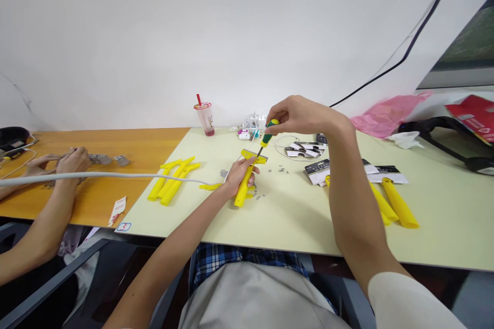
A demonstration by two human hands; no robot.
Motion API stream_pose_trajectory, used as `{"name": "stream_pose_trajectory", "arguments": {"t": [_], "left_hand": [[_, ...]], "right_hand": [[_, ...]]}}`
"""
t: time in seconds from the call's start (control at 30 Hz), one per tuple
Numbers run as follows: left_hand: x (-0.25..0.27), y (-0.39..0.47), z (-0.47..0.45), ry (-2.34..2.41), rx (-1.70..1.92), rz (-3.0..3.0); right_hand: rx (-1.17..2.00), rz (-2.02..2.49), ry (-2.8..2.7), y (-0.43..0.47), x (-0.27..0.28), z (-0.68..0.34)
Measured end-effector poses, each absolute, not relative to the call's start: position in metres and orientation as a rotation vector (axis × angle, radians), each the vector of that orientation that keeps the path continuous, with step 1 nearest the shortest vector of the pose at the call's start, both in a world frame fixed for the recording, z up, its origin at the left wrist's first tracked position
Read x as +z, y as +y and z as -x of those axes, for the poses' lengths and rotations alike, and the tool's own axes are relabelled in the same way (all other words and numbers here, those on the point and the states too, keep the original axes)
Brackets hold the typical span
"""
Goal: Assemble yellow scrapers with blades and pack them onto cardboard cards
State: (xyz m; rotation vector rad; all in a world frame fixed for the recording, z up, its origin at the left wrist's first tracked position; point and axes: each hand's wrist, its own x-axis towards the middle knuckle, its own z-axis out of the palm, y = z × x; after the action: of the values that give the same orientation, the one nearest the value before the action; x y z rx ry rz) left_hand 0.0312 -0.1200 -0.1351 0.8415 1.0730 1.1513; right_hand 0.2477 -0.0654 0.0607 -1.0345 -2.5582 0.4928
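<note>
Above the pale-cream counter, setting a green-and-yellow-handled screwdriver to a yellow plastic T-shaped tool.

Nearest, clasping the tool's handle with the left grip, fingers wrapped closed around it, seemingly to brace the tilted head. Just beside, small silvery metal pieces strewn about, likely for quick picking; to the left, similar yellow plastic tools laid together, perhaps sorted apart. Beyond, pinching the screwdriver's green end with the right grip, closed at the fingertips, probably for easy twisting. Farthest, near the white wall, a clear plastic cup with a red straw, presumably set aside.
</note>
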Motion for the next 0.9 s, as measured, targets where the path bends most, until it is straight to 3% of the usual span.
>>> {"name": "stream_pose_trajectory", "arguments": {"t": [0.9], "left_hand": [[-0.1413,-0.1182,-0.0274,0.994,1.158,-0.895]], "right_hand": [[0.479,1.041,-2.552,-0.0653,0.0591,-0.2465]]}}
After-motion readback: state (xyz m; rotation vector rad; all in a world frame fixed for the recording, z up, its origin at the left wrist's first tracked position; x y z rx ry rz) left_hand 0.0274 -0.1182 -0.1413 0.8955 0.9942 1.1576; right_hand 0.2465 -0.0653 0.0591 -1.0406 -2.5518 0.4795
